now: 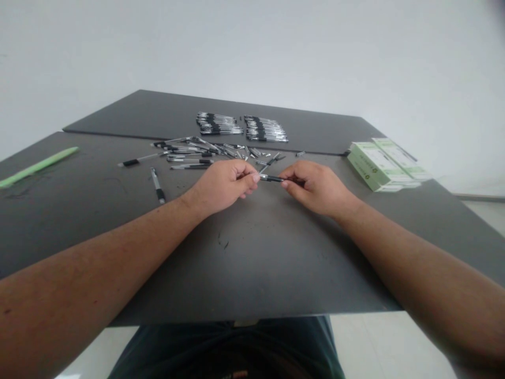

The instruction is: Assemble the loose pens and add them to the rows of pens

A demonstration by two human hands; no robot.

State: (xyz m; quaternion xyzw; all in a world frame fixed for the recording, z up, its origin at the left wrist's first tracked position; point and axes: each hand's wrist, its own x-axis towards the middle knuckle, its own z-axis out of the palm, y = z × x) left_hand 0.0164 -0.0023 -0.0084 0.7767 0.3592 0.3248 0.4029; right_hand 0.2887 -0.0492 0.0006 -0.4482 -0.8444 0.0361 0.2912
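Both my hands meet over the middle of the dark table [252, 263]. My left hand [224, 185] is closed, its fingertips pinching one end of a black pen [272, 179]. My right hand [315, 187] is closed on the pen's other end. The pen lies level between the two hands, just above the tabletop. Just behind my hands is a loose scatter of pens and pen parts [197, 151].
Two neat rows of assembled pens [242, 127] lie at the far side. Light green boxes [381, 164] sit at the right. A green strip [37, 167] lies at the left edge. A lone pen [158, 185] rests left of my left hand.
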